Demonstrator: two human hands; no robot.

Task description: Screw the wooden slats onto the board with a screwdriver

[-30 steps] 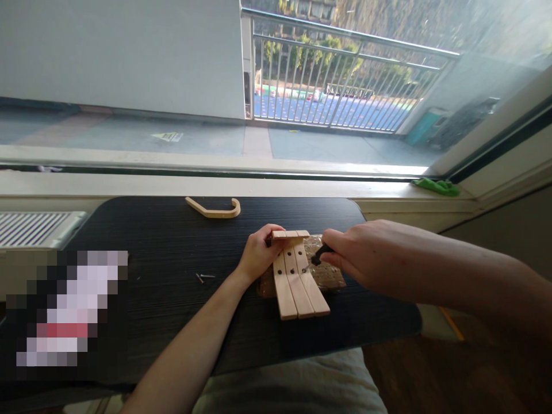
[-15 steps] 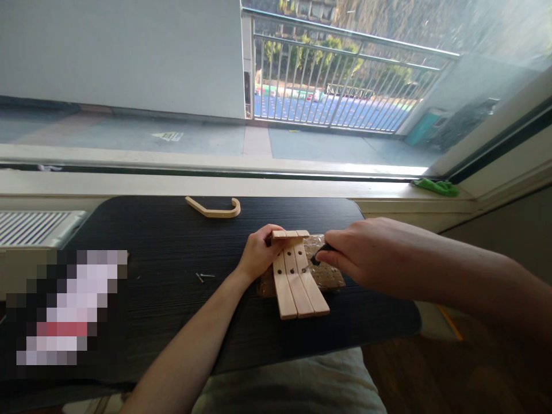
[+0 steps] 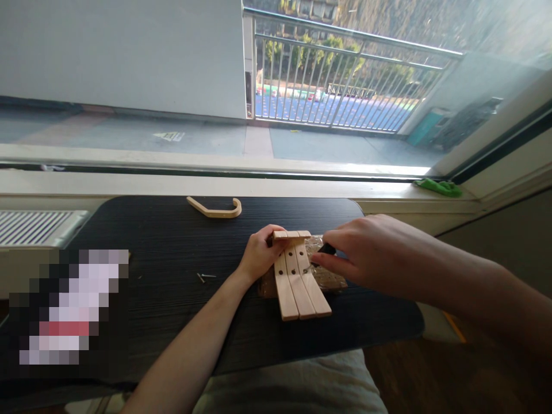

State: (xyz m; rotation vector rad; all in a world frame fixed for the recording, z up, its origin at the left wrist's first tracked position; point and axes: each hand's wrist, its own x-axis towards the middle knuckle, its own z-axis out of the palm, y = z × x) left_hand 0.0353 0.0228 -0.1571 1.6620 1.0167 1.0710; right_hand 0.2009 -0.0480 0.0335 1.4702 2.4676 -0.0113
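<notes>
Three pale wooden slats [image 3: 299, 287] lie side by side on the black table [image 3: 172, 259], each with a small hole near its far end. My left hand [image 3: 259, 253] is closed around their far left end and a cross piece there. My right hand [image 3: 366, 253] pinches a small black-handled tool [image 3: 324, 251]. The tool's metal tip rests at the hole in the rightmost slat. A clear plastic bag [image 3: 330, 277] lies under the slats, to their right.
A curved wooden piece [image 3: 214, 208] lies near the table's far edge. Two small screws [image 3: 204, 277] sit left of my left wrist. A blurred patch covers the table's left end. A green cloth [image 3: 437, 186] rests on the window sill at the right.
My right hand has shifted a little left and turned slightly on the tool. The slats and my left hand have stayed put.
</notes>
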